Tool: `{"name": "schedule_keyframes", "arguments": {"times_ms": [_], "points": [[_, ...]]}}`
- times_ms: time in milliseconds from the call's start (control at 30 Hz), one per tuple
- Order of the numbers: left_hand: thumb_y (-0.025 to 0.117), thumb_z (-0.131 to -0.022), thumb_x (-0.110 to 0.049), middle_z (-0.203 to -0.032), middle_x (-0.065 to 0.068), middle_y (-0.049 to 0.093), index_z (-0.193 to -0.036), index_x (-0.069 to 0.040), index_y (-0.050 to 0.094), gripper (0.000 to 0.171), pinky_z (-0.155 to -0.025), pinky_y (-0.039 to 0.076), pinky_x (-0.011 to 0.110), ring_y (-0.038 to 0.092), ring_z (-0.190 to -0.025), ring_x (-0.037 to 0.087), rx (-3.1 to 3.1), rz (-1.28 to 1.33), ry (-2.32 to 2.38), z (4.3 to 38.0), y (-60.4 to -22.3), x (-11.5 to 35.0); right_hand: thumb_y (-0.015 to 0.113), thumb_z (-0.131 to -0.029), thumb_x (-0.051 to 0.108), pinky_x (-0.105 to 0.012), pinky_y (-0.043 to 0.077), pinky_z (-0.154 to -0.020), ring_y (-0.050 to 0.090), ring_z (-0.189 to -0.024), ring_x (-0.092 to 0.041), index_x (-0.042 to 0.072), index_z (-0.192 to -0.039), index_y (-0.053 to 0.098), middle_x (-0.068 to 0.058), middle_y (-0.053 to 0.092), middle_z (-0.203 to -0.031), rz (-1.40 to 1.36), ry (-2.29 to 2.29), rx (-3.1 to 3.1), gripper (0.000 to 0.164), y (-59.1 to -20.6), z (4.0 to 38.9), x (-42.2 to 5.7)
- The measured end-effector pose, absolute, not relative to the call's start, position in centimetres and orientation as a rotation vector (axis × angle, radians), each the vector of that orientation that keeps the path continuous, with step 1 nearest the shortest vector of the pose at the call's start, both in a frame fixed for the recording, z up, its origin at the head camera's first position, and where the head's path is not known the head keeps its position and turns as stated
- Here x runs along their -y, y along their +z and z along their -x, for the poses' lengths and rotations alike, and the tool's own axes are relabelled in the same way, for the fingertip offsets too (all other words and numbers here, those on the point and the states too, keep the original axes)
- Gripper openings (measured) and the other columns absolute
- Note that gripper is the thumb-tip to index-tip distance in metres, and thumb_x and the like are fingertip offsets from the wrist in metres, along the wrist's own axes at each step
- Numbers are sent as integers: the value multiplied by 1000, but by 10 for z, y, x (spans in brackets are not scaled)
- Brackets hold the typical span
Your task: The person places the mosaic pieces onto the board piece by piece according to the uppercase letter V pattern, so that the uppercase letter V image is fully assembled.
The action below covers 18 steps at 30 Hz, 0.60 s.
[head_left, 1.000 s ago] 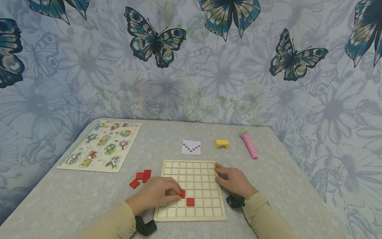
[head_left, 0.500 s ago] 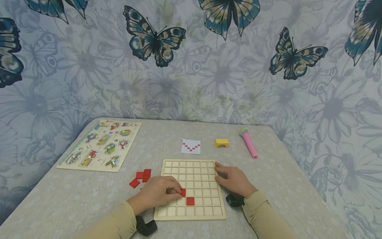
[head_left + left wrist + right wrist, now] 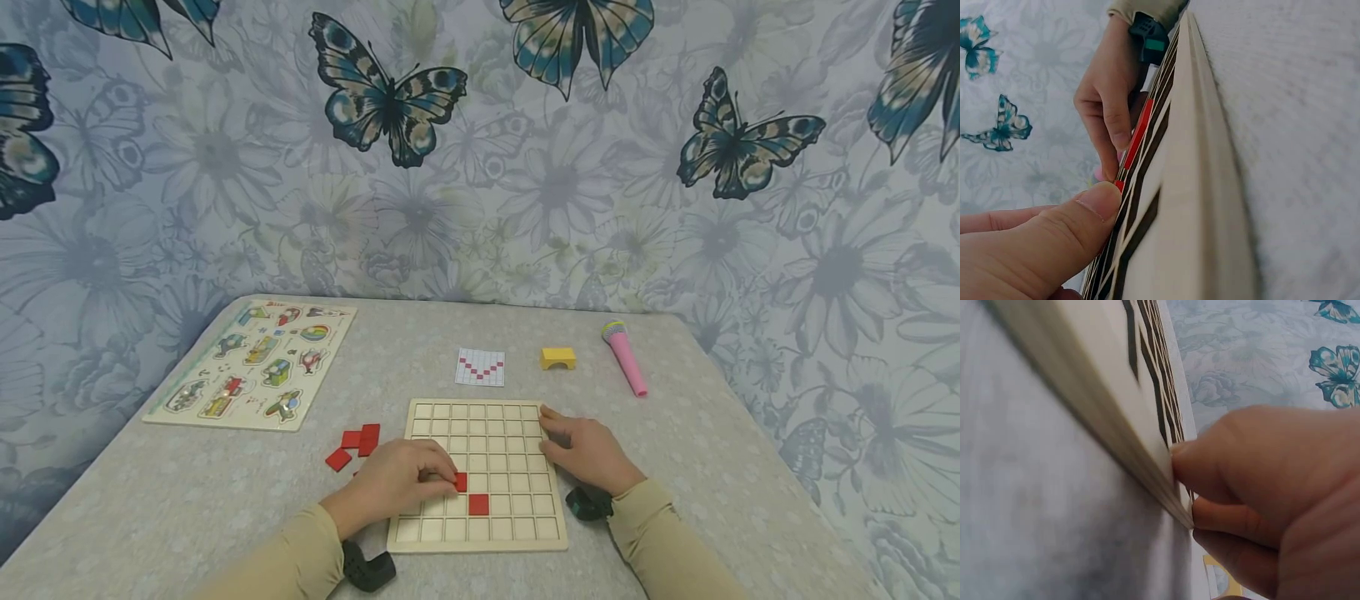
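Observation:
A pale wooden grid board [image 3: 517,528] lies on the table in front of me. My left hand [image 3: 393,483] reaches over its left side, thumb and fingers pinching a red square tile [image 3: 461,482] at a grid cell. Diagonally below and right of that, another red tile [image 3: 478,505] sits flat in a cell. In the left wrist view the thumb [image 3: 1100,200] partly covers the pinched tile. My right hand [image 3: 592,454] holds the board's right edge near the far corner; the right wrist view shows its thumb [image 3: 1194,465] on the rim and fingers along the side.
Several loose red tiles [image 3: 368,439] lie left of the board. Behind it are a pattern card [image 3: 480,367] with a red V, a yellow arch block [image 3: 558,358] and a pink toy microphone [image 3: 626,360]. A picture puzzle board [image 3: 255,367] lies at the back left.
My left hand and the pinched tile have shifted very slightly. The right hand keeps its place on the board's edge.

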<state>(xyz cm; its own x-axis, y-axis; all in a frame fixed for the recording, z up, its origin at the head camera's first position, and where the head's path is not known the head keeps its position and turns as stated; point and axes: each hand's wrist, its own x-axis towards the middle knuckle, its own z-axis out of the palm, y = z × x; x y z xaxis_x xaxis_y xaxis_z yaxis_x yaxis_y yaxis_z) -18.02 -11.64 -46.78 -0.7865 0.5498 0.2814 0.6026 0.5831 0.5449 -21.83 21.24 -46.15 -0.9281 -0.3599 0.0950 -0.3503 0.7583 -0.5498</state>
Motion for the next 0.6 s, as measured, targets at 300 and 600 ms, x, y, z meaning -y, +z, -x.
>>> {"name": "schedule_keyframes", "arguments": {"times_ms": [300,600], "points": [[87,-83,-30,-96,-26,69,-87,-32,81,8,-67,49,19,60,-79,-6,2722,1025,-1057,182,-470,117,71,-96,23,-46,52,-100,52,-139,-28,6,-138,65,-4,57,-150,564,-944,-2941,45,-463,218,-211],[86,-84,-28,-96,-26,68,-88,-32,81,7,-64,47,17,57,-75,-7,2720,1051,-1072,182,-469,118,71,-97,24,-49,50,-105,52,-139,-26,9,-140,64,0,57,-149,611,-930,-2957,46,-466,222,-213]]}}
